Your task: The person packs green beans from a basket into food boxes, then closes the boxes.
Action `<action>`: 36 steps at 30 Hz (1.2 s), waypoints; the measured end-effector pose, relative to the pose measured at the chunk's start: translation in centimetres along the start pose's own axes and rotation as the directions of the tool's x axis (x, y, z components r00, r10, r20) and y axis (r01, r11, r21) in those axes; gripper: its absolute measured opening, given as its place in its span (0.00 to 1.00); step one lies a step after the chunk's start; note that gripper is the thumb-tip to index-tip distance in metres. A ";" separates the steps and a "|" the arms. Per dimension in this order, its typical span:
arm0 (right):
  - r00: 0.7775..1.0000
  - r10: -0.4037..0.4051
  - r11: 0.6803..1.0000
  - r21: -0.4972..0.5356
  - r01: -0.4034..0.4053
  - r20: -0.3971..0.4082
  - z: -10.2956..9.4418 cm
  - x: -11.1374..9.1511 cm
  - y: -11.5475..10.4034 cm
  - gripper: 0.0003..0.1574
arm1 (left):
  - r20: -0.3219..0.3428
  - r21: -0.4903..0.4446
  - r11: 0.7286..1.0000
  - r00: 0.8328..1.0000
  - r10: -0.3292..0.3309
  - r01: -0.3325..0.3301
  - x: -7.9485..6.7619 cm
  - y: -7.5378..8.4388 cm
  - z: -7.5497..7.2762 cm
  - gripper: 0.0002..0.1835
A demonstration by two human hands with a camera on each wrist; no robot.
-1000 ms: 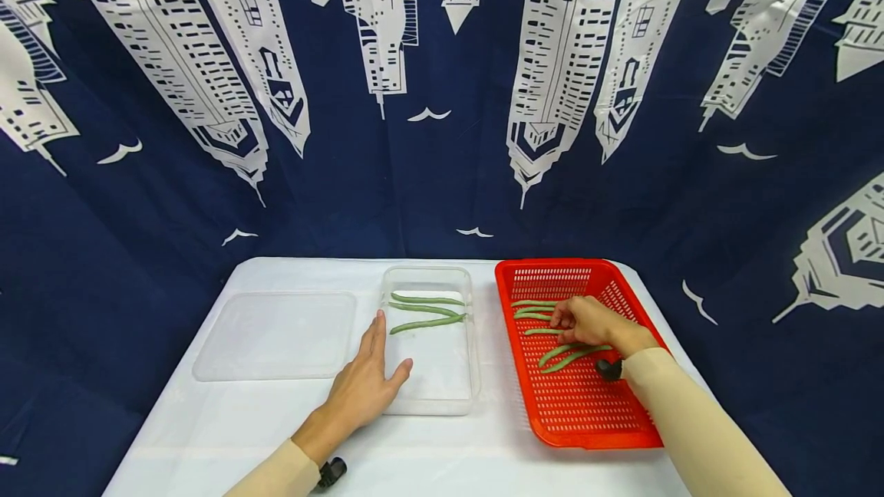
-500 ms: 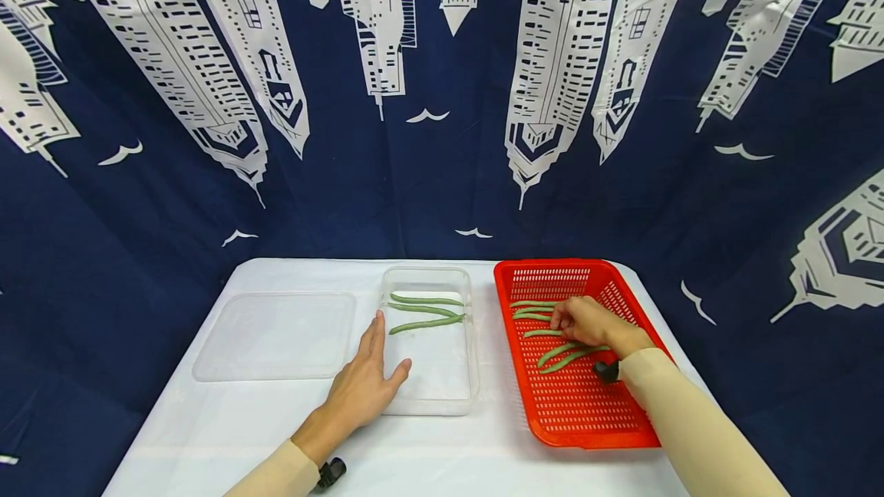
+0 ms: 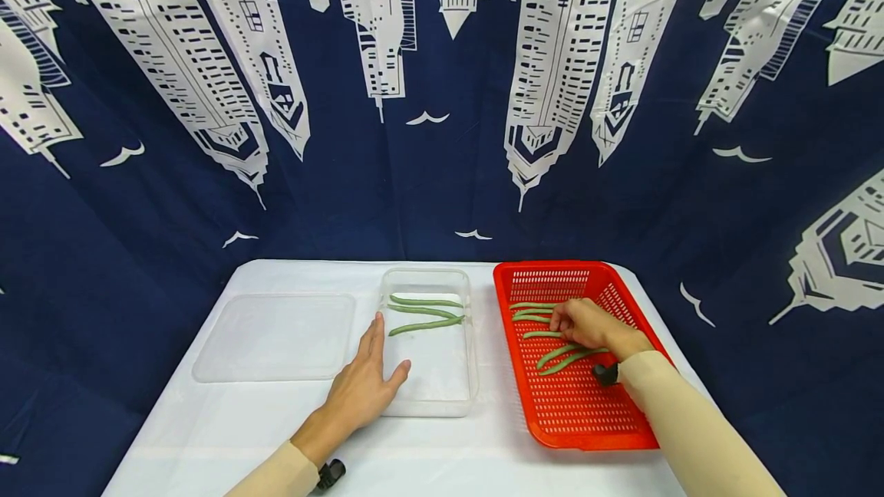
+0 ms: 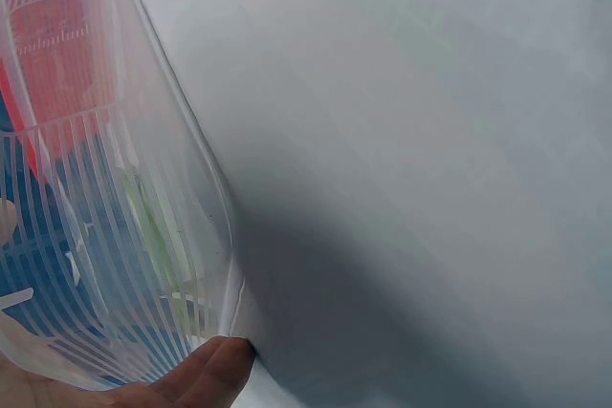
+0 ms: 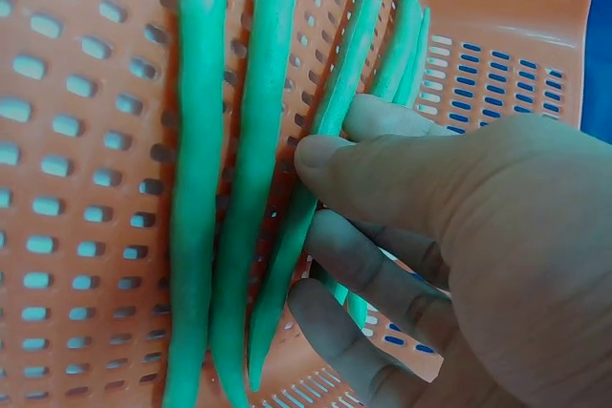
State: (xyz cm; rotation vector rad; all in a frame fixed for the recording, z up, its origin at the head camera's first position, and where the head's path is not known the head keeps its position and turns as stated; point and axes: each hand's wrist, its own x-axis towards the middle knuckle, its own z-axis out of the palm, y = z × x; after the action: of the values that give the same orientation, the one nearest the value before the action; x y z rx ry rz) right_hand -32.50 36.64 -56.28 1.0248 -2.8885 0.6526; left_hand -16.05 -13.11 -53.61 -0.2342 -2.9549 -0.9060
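Note:
My left hand (image 3: 362, 383) lies with straight fingers along the left side of a clear plastic container (image 3: 431, 408). In the left wrist view its fingertips (image 4: 222, 370) rest at the container's ribbed wall. Three green beans (image 3: 424, 301) lie crosswise in the container's far half. Over at the right, my right hand (image 3: 590, 324) reaches into a red perforated basket (image 3: 587, 428). Its thumb and fingers pinch one green bean (image 5: 289, 246) of the several there, seen close up in the right wrist view. Two more beans (image 5: 198, 160) lie beside the pinched one.
A flat translucent lid (image 3: 276, 336) lies on the white-covered table (image 3: 228, 428), left of the container. Behind the table hangs a dark blue curtain (image 3: 387, 205) with white building prints. Small black wrist cameras (image 3: 331, 474) show at both cuffs.

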 end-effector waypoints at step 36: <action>0.991 0.127 0.989 -0.076 -0.129 -0.032 -7.1 0.9 -10.3 0.20 | -0.001 0.002 1.000 1.000 -0.003 0.003 0.1 -0.5 0.3 0.57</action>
State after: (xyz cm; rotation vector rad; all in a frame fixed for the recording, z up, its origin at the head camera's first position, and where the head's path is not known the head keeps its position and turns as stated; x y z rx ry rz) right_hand -27.92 31.63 -45.75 0.8211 -2.9493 0.5488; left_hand -16.22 -13.33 -54.14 -0.2292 -2.9557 -0.9038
